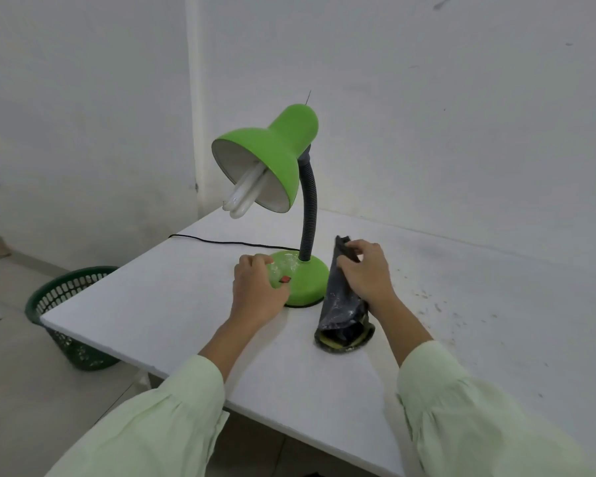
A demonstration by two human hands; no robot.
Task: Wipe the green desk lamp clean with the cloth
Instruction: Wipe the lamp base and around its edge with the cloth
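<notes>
The green desk lamp [272,156] stands upright on the white table [172,311], its shade tilted left with a white bulb showing and a dark flexible neck rising from a round green base [307,280] with a red switch. My left hand [257,290] rests on the left side of that base, fingers curled against it. Just right of the base lies a dark, dusty cloth [343,304], folded long, with a yellowish edge at its near end. My right hand [365,270] lies on the cloth, fingers pinching its far end.
A black cord [221,241] runs from the lamp base to the table's left edge. A dark green plastic basket [66,304] sits on the floor left of the table. White walls close in behind. Dark specks dot the table's right side.
</notes>
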